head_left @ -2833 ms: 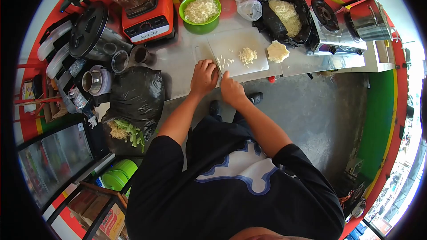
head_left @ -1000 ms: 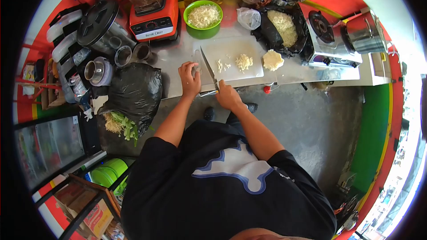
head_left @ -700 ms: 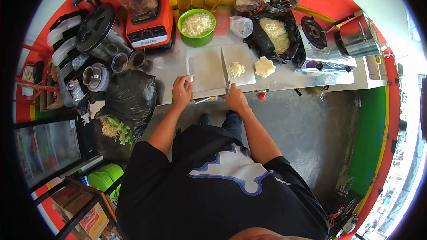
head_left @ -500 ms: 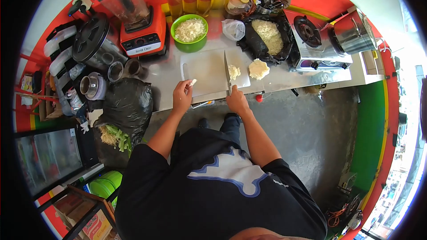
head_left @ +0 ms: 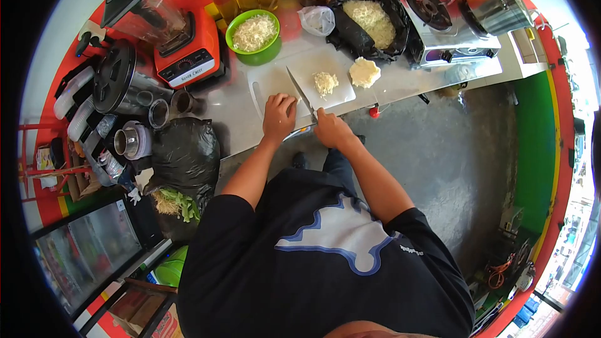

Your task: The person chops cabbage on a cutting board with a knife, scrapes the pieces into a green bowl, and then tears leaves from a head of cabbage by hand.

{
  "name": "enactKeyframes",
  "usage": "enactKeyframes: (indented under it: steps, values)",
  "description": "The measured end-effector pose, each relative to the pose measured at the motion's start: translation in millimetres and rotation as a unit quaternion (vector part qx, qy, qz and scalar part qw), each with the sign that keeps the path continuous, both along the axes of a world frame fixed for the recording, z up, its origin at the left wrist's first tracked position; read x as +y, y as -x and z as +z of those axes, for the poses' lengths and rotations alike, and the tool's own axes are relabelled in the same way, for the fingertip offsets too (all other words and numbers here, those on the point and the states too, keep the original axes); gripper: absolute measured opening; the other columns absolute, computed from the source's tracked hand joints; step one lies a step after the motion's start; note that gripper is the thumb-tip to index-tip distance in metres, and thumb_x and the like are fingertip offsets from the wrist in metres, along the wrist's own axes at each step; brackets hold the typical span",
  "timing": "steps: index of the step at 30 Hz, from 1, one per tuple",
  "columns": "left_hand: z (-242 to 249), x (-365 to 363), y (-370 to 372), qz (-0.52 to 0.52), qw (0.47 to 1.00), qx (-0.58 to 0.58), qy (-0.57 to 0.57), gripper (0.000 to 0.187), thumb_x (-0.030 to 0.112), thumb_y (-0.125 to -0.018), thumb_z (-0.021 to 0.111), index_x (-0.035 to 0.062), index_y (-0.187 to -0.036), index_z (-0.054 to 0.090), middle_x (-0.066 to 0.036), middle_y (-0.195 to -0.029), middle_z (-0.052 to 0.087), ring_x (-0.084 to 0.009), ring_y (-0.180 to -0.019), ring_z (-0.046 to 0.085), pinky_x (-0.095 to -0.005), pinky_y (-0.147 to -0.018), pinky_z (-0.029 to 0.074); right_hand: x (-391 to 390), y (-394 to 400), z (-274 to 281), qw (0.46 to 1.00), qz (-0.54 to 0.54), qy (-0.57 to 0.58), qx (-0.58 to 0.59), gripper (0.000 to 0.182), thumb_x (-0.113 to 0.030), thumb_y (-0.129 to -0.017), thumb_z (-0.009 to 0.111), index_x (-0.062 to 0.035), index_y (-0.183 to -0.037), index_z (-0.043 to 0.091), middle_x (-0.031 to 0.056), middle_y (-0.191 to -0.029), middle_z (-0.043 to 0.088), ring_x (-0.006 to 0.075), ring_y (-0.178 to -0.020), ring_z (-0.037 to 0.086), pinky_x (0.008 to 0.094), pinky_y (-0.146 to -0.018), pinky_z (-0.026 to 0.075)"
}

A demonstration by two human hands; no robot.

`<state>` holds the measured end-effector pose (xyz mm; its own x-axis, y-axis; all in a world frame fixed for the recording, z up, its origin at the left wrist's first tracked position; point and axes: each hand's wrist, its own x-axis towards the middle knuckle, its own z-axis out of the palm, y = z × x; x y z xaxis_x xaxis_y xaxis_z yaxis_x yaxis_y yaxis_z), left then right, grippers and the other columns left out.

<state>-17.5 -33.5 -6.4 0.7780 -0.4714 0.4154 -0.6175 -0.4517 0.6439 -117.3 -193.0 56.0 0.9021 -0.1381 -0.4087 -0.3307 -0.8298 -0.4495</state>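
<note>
My right hand [head_left: 333,130] is wrapped round the handle of a kitchen knife [head_left: 300,89], whose blade slants away to the left over a white cutting board [head_left: 263,79]. Just left of the blade, my left hand [head_left: 280,116] rests on the board with fingers curled down; whatever lies under them is hidden. Right of the knife sits a small heap of pale shreds [head_left: 325,83], which look like cabbage. A pale chunk of cabbage [head_left: 364,73] lies at the board's right side.
Behind the board stand a green bowl [head_left: 258,55] of shreds and a black plastic bag [head_left: 350,34] holding more. A red blender [head_left: 186,56] is at left, a gas stove [head_left: 460,50] at right. Another black bag [head_left: 184,156] is at the counter's left end.
My left hand has moved right and down onto the board, near the blade; the small white piece in its fingertips is now hidden. The knife has swung from nearly upright to slanting left.
</note>
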Motion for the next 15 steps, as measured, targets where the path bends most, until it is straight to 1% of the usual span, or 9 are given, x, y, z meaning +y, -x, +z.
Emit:
enactKeyframes:
  steps: [1, 3, 4, 5, 7, 8, 10, 13, 15]
  values:
    - [2, -3, 1, 0.004, 1.0, -0.023, -0.011, 0.01, 0.01, -0.089, 0.064, 0.0053, -0.097, 0.068, -0.009, -0.099, 0.062, -0.0317, -0.098, 0.057, -0.0417, -0.085, 0.045, 2, -1, 9, 1.0, -0.002, -0.004, 0.007, 0.031, -0.018, -0.09, 0.059, 0.0049, -0.108, 0.048, 0.0334, -0.101, 0.067, 0.0494, -0.098, 0.067, 0.0542, -0.085, 0.054]
    - [2, -3, 3, 0.001, 0.999, -0.034, -0.034, 0.011, 0.009, -0.09, 0.061, 0.0063, -0.1, 0.065, -0.008, -0.098, 0.062, -0.0312, -0.097, 0.057, -0.0425, -0.083, 0.045, 5, -2, 27, 0.997, 0.015, 0.063, 0.051, 0.026, -0.017, -0.092, 0.058, 0.0032, -0.107, 0.05, 0.0307, -0.1, 0.069, 0.0451, -0.097, 0.069, 0.0508, -0.085, 0.056]
    - [2, -3, 3, 0.002, 0.999, -0.028, -0.045, 0.012, 0.009, -0.09, 0.06, 0.0066, -0.101, 0.064, -0.008, -0.098, 0.062, -0.031, -0.096, 0.057, -0.0426, -0.083, 0.045, 7, 0, 34, 0.995, 0.028, 0.088, 0.046, 0.023, -0.016, -0.093, 0.057, 0.0012, -0.106, 0.051, 0.0281, -0.098, 0.07, 0.0413, -0.094, 0.071, 0.0493, -0.083, 0.057]
    - [3, -3, 3, 0.003, 0.998, -0.024, -0.056, 0.012, 0.008, -0.09, 0.06, 0.0069, -0.101, 0.064, -0.008, -0.099, 0.062, -0.0308, -0.095, 0.057, -0.0427, -0.083, 0.045, 7, 1, 33, 0.995, 0.03, 0.087, 0.048, 0.023, -0.016, -0.093, 0.057, 0.0012, -0.106, 0.051, 0.0281, -0.098, 0.07, 0.0413, -0.094, 0.071, 0.0493, -0.083, 0.057]
    - [5, -4, 4, 0.003, 0.998, -0.026, -0.054, 0.014, 0.008, -0.09, 0.06, 0.0069, -0.103, 0.064, -0.008, -0.099, 0.062, -0.0305, -0.095, 0.057, -0.0426, -0.083, 0.045, 8, 1, 31, 0.99, 0.048, 0.128, 0.045, 0.021, -0.016, -0.094, 0.055, 0.0005, -0.106, 0.051, 0.0251, -0.094, 0.072, 0.0389, -0.089, 0.073, 0.048, -0.078, 0.059]
    - [7, -4, 4, 0.003, 0.998, -0.03, -0.052, 0.016, 0.008, -0.089, 0.06, 0.0069, -0.104, 0.064, -0.007, -0.1, 0.062, -0.0303, -0.095, 0.057, -0.0424, -0.084, 0.046, 9, 1, 29, 0.989, 0.05, 0.129, 0.045, 0.021, -0.016, -0.094, 0.055, 0.0005, -0.106, 0.051, 0.0251, -0.094, 0.072, 0.0389, -0.089, 0.073, 0.048, -0.078, 0.059]
    - [0, -4, 3, 0.005, 0.998, -0.035, -0.051, 0.018, 0.009, -0.089, 0.06, 0.0069, -0.106, 0.064, -0.007, -0.1, 0.062, -0.0301, -0.095, 0.057, -0.0421, -0.084, 0.046, 13, -1, 17, 0.993, 0.019, 0.104, 0.054, 0.027, -0.006, -0.088, 0.056, 0.0042, -0.111, 0.046, 0.0291, -0.094, 0.07, 0.0443, -0.091, 0.071, 0.0508, -0.079, 0.058]
    - [-2, -3, 2, 0.009, 0.998, -0.036, -0.056, 0.021, 0.01, -0.089, 0.06, 0.0069, -0.11, 0.064, -0.008, -0.101, 0.061, -0.0302, -0.096, 0.057, -0.0418, -0.085, 0.046, 19, -6, -3, 0.995, 0.0, 0.096, 0.03, 0.028, -0.006, -0.088, 0.056, 0.0035, -0.113, 0.045, 0.0286, -0.094, 0.07, 0.0437, -0.09, 0.071, 0.0502, -0.078, 0.058]
    - [-3, -3, 3, 0.011, 0.997, -0.035, -0.062, 0.022, 0.01, -0.089, 0.06, 0.0068, -0.111, 0.064, -0.008, -0.101, 0.061, -0.0303, -0.096, 0.057, -0.0418, -0.086, 0.046, 18, -13, -7, 0.995, 0.007, 0.101, 0.026, 0.028, -0.006, -0.088, 0.056, 0.0035, -0.113, 0.045, 0.0288, -0.094, 0.07, 0.0435, -0.09, 0.071, 0.0502, -0.078, 0.058]
